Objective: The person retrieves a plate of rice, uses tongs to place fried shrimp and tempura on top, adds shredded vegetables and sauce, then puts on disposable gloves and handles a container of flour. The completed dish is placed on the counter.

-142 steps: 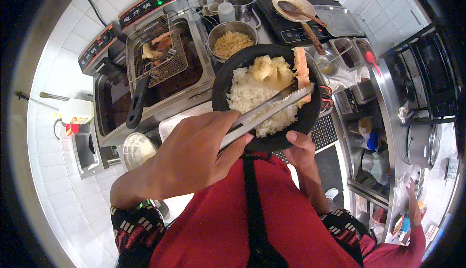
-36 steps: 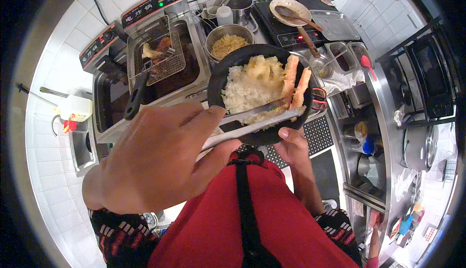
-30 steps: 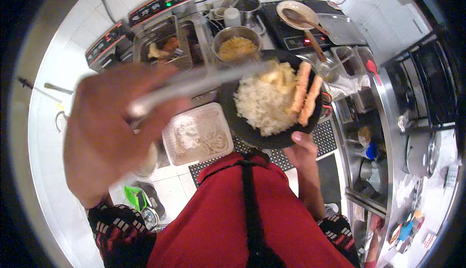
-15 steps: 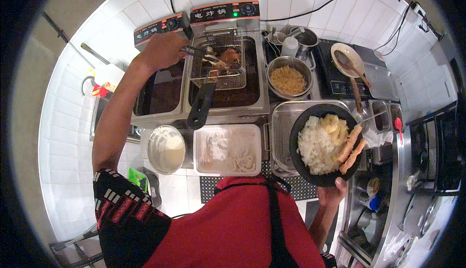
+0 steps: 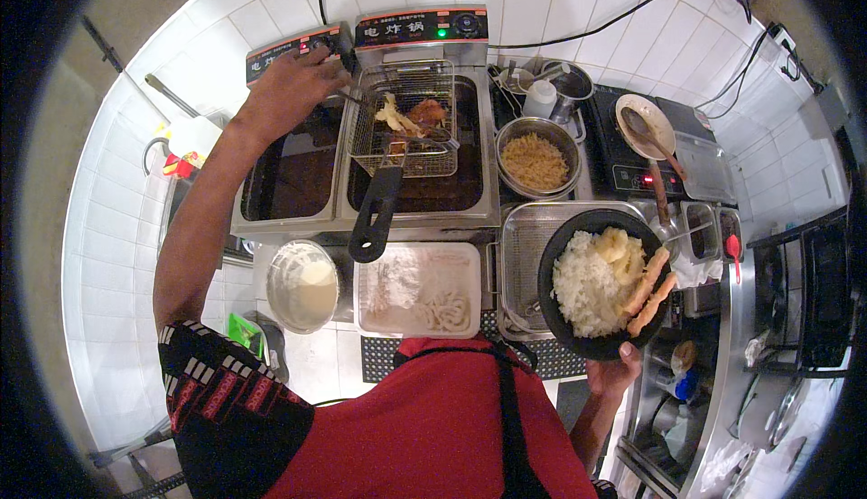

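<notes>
My left hand (image 5: 298,83) is closed around a pair of tongs (image 5: 348,97), of which only a short dark stretch shows beside the wire fryer basket (image 5: 411,167). Inside the basket lie a pale battered piece (image 5: 393,118) and a reddish-brown fried piece (image 5: 428,113). The basket rests over the right oil well of the fryer (image 5: 492,165), its black handle (image 5: 375,214) pointing toward me. At the right, my right hand (image 5: 616,371) grips the near edge of a black bowl (image 5: 554,310). White rice (image 5: 587,287), pale yellow slices (image 5: 619,251) and two fried sticks (image 5: 648,291) fill it.
Before the fryer stand a batter pot (image 5: 282,296) and a white tray of flour (image 5: 361,318). A bowl of golden crumbs (image 5: 535,161), a squeeze bottle (image 5: 540,99) and an induction cooker (image 5: 632,177) are farther right. Under the black bowl lies a wire-mesh tray (image 5: 519,237).
My left hand and the tongs have drawn back left from the food in the basket. The black bowl stays in my right hand, and the whole view has shifted slightly.
</notes>
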Demonstrator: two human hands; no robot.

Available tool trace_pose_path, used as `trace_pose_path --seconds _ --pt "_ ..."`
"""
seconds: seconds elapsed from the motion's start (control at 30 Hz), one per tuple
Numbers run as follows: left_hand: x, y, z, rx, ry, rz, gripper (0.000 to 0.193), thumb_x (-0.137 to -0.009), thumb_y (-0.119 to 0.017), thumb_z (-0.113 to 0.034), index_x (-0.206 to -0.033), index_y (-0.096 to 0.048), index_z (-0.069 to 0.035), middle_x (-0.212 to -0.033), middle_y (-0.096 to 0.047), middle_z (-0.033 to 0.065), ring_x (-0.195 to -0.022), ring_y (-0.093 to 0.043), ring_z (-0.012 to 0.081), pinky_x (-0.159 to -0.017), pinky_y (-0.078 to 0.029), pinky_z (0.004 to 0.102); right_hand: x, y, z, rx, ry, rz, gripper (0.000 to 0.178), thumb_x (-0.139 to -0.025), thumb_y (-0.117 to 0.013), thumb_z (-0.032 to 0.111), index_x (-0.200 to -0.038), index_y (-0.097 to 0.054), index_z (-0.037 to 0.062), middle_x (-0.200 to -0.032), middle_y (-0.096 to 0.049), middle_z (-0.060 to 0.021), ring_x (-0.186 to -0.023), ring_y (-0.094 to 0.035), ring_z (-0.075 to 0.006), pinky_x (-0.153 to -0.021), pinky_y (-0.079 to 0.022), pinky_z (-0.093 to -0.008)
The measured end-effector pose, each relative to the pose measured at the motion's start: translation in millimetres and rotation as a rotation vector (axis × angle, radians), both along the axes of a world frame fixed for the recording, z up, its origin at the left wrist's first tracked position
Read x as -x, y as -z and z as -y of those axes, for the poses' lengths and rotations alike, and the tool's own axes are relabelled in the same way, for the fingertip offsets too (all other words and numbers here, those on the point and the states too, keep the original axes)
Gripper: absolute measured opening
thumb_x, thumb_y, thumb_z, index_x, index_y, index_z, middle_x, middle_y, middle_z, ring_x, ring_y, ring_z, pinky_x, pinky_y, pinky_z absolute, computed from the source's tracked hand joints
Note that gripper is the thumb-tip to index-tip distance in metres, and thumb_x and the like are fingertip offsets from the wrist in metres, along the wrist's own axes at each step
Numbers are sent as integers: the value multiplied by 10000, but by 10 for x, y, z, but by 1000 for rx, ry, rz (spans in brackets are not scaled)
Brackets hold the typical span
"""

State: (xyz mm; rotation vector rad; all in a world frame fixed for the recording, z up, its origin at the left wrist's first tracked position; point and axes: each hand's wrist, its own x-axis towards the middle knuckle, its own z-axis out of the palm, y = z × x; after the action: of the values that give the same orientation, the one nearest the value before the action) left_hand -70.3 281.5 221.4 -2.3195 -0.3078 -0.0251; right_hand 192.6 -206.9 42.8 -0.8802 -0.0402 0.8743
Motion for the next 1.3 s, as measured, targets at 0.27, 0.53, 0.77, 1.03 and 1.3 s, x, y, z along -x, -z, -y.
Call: trace_pose_path --seconds 0.27,0.53,0.77,1.03,1.3 --pt "62 237 -209 56 18 -69 419 -817 -582 -98 -1233 -602 -136 -1187 -604 28 -1175 -542 223 -871 -533 345 -5 -5 -73 -85 -40 -2 839 -696 -690 233 -1455 -363 88 -1407 -466 -122 -1255 -488 -325 -1055 -409 -492" --pt "274 -496 52 627 -147 371 288 -840 -670 -134 -1120 -687 -69 -1082 -684 145 -967 -660 278 -866 -522 383 25 -49 -167 -160 -20 8 816 -700 -650 169 -1460 -358 106 -1429 -444 -120 -1299 -456 -338 -1089 -374 -511" --pt "194 -1174 1054 1004 -182 629 320 -861 -697 -137 -1147 -671 5 -1067 -681 150 -998 -646 209 -889 -499 311 94 -194 -361 -146 -75 53 806 -733 -658 173 -1464 -336 68 -1439 -432 -111 -1329 -419 -308 -1114 -344 -479" --pt "-536 -1378 2087 770 142 230 333 -809 -727 -210 -1105 -694 -60 -977 -677 128 -949 -624 281 -848 -475 370 197 -464 -752 -238 -71 193 781 -786 -670 153 -1471 -307 65 -1422 -445 -91 -1309 -441 -278 -1101 -352 -442" --pt "-1217 -1292 2696 462 414 -82 325 -774 -741 -213 -1049 -696 -46 -914 -687 139 -867 -643 309 -801 -482 402 212 -317 -690 -134 -117 116 700 -784 -677 48 -1406 -357 13 -1293 -541 -113 -1185 -546 -248 -1013 -435 -380"
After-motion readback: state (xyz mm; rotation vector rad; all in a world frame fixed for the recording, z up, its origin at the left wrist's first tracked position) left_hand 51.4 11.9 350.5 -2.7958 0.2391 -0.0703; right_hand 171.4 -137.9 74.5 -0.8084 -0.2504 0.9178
